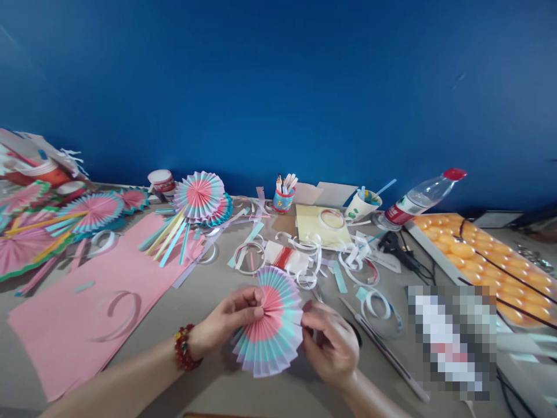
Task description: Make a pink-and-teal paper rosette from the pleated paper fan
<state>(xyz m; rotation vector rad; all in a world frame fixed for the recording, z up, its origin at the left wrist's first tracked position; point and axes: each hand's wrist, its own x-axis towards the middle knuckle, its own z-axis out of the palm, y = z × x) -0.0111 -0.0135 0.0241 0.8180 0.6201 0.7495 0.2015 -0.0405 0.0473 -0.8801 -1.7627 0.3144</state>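
A pleated round paper fan (270,325), pink at the centre with teal and pale lilac bands, is held just above the grey table (209,296). My left hand (228,322) pinches its left side near the centre; a beaded bracelet (185,348) is on that wrist. My right hand (328,342) grips the fan's right edge with closed fingers. Just behind the fan lie white curled paper strips (304,264).
Large pink paper sheet (87,302) lies left. Finished paper fans on sticks (198,200) stand at the back left. A pen cup (284,197), yellow paper with a tape ring (322,223), a tilted water bottle (420,200) and a tray of orange balls (483,261) are behind and right.
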